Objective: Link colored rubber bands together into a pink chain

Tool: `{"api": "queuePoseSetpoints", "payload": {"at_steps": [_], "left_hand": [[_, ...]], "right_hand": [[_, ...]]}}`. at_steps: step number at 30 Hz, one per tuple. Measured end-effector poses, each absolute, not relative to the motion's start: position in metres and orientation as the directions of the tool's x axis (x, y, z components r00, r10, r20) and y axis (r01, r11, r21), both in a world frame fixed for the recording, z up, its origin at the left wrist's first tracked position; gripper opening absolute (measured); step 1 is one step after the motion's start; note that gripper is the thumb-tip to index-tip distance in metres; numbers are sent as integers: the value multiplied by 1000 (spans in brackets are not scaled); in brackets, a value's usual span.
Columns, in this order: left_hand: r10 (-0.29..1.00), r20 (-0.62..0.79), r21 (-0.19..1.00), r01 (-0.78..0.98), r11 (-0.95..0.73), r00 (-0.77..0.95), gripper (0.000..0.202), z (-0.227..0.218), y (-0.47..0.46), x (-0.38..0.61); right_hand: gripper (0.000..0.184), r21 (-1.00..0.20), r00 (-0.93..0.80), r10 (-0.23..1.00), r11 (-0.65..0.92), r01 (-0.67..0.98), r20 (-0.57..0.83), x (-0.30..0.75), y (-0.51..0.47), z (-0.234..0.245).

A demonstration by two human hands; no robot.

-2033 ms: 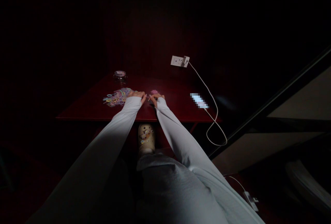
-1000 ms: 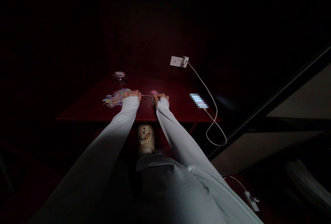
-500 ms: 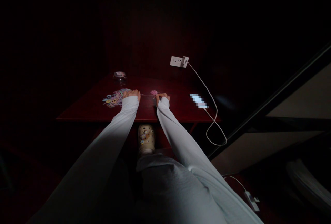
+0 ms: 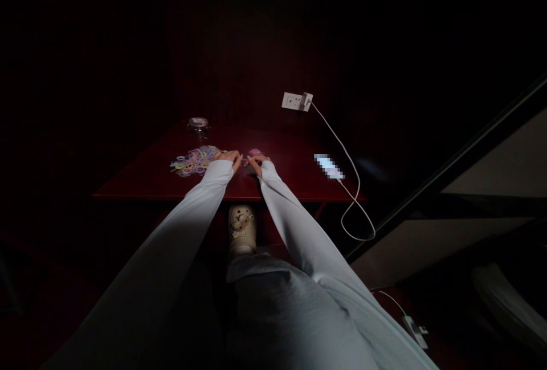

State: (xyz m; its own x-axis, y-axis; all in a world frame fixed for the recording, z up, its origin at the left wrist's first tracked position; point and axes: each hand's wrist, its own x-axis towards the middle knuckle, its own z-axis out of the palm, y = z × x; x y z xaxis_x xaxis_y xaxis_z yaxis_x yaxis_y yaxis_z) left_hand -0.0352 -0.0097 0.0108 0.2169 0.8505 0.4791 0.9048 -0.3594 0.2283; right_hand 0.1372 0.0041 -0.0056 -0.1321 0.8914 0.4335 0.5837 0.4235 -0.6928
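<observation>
Pinching a thin pale band between their fingertips, the left hand and right hand are sitting closer together than half a second ago, the band spanning a shorter gap. Pink bands are lying just beyond the right hand; a multicoloured pile is spreading beside the left.

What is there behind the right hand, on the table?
Beyond the right hand, a small pink pile shows on the red table. The hand seems to cover its near edge; whatever lies beneath the palm cannot be seen.
</observation>
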Motion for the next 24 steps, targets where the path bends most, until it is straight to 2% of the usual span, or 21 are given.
{"api": "queuePoseSetpoints", "payload": {"at_steps": [9,13,18,24], "left_hand": [[846,492,254,895,-367,208,22,8,-8,-37],[845,495,260,894,-365,202,23,7,-8,-38],[828,522,268,883,-386,203,23,4,-6,-39],[832,537,289,896,-336,138,20,-1,-1,-35]], "right_hand": [[46,-851,-42,934,341,400,354,133,4,-7],[48,-882,-7,941,320,345,339,132,5,-8],[37,-897,-15,953,290,334,302,133,8,-10],[18,-902,-7,963,255,349,270,133,8,-7]]}}
